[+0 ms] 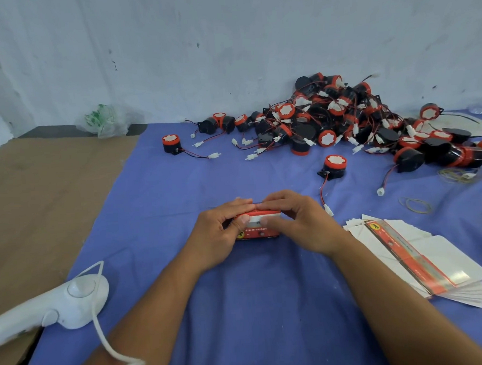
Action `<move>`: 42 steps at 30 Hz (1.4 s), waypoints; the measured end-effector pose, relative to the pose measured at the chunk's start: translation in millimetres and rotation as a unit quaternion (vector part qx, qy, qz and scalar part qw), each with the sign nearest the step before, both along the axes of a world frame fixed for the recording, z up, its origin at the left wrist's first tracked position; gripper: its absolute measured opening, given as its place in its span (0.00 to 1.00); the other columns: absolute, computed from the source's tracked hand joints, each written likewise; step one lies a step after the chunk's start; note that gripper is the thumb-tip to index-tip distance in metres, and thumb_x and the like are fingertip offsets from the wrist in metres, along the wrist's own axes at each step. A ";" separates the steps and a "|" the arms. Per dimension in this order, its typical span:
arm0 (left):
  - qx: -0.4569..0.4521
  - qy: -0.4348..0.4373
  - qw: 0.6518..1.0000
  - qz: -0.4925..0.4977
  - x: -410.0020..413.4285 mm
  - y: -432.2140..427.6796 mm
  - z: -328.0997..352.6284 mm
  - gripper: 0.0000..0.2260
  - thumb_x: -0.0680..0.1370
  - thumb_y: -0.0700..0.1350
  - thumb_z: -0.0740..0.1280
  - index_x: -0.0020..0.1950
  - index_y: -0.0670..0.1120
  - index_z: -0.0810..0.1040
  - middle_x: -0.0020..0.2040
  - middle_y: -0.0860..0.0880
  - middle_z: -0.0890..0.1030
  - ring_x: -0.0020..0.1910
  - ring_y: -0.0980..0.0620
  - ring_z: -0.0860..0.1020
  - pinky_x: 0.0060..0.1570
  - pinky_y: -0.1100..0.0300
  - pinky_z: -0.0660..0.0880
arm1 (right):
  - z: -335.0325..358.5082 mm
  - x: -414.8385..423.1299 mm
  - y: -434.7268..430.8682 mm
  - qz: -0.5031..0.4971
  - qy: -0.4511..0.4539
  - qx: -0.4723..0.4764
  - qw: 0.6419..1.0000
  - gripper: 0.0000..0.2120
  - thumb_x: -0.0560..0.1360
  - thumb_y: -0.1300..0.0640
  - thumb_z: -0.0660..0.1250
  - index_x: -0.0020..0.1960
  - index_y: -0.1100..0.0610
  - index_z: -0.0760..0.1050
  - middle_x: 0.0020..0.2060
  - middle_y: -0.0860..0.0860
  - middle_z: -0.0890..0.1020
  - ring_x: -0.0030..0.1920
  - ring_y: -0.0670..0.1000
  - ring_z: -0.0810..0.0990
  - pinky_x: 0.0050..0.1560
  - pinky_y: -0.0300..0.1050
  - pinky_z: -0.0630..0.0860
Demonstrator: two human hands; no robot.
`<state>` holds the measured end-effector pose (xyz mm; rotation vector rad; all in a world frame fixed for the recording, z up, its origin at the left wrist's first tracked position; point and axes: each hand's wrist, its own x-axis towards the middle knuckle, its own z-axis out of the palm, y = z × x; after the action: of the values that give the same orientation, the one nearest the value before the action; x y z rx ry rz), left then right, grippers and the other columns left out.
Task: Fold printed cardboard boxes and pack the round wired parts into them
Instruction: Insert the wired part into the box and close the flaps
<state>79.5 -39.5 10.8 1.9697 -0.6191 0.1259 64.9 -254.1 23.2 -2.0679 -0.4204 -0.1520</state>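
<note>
Both hands are on the one little printed box [260, 233], right in the middle of the blue cloth [241, 308], close in front of the person. The left hand [219, 235] and the right hand [302, 221] are both curled round it: fingers hooked over the top edge, nearly meeting, and thumbs pressed on the near face. So neither is open, they're clamped on from either end.

The box is glossy card, a squat red-orange rectangle with a white band along the top and a small yellow badge plus a line of print on the front. I can't tell whether the top flap is tucked in, since the fingers cover it.

The cloth is matte, a bit wrinkled and speckled with white flecks. Off to the right there's a fanned stack of flat box blanks [433, 258], white card with a shiny red strip. The pile of round wired parts [342, 115] sits at the back right against the wall: black plastic drums with red caps, white scalloped centres, thin red and black wires and white plugs. One loose part [334, 166] lies between the pile and the hands. A few rubber bands [415, 204] lie near the blanks.
</note>
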 end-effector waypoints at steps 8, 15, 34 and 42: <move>-0.010 0.011 1.000 0.009 0.1 0.9 3.2 0.13 0.83 0.49 0.59 0.62 0.52 0.81 0.60 0.62 0.80 0.63 0.65 0.75 0.61 0.69 0.71 | -0.7 -1.9 2.5 0.002 -0.024 -0.011 1.000 0.13 0.81 0.50 0.65 0.61 0.51 0.83 0.57 0.46 0.82 0.59 0.44 0.80 0.61 0.42 0.76; -0.010 0.033 0.999 0.003 -1.9 0.8 5.1 0.15 0.77 0.56 0.63 0.61 0.54 0.80 0.56 0.62 0.81 0.54 0.63 0.79 0.51 0.70 0.75 | 2.2 -3.8 3.6 -0.012 -0.033 -0.022 0.999 0.13 0.81 0.49 0.63 0.58 0.50 0.83 0.50 0.47 0.84 0.52 0.46 0.82 0.53 0.40 0.77; 0.013 0.015 1.000 -0.024 -0.1 3.1 0.3 0.17 0.80 0.45 0.67 0.69 0.51 0.75 0.66 0.58 0.76 0.65 0.66 0.73 0.65 0.67 0.69 | -0.4 -4.1 5.3 -0.026 -0.129 -0.032 0.991 0.09 0.81 0.59 0.67 0.57 0.58 0.84 0.51 0.48 0.85 0.52 0.44 0.82 0.55 0.41 0.78; -0.004 0.019 1.000 -0.012 -0.2 0.9 2.1 0.14 0.84 0.47 0.58 0.65 0.50 0.79 0.60 0.57 0.81 0.58 0.61 0.79 0.57 0.66 0.74 | -2.5 -5.3 7.5 -0.045 -0.146 -0.036 0.988 0.11 0.81 0.56 0.66 0.56 0.59 0.84 0.47 0.49 0.86 0.47 0.45 0.83 0.49 0.44 0.79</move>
<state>79.3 -38.6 12.8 1.9525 -0.6166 0.0760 59.6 -246.5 20.6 -2.1436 -0.5167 -0.5049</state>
